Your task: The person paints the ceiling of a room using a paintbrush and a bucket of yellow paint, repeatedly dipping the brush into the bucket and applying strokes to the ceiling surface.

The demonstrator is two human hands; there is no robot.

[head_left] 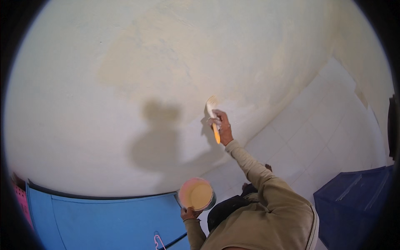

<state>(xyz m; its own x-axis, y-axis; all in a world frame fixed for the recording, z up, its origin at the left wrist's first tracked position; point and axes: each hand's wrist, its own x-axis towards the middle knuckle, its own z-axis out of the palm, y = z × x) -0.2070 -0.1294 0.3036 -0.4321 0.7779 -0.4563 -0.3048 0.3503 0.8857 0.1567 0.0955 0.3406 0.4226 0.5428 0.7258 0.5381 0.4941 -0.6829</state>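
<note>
My right hand [223, 127] grips a paintbrush [216, 132] with a yellow-orange handle, its fingers spotted with pale paint. The brush's bristles, coated in cream paint, press against the wall [137, 62]. Around and above the brush the wall carries patchy cream paint; its lower part looks whiter. Low in front of my body, my left hand [190, 213] holds a round paint bucket [197, 196] by its rim. Cream paint shows inside the bucket, and its inner side looks pinkish.
A blue cabinet [112, 221] stands against the wall at lower left, with a pink hanger [158, 241] on it. A pink perforated basket [21, 200] sits at far left. At right, a dark blue box-like piece [354, 204] rests on the pale tiled floor [308, 141].
</note>
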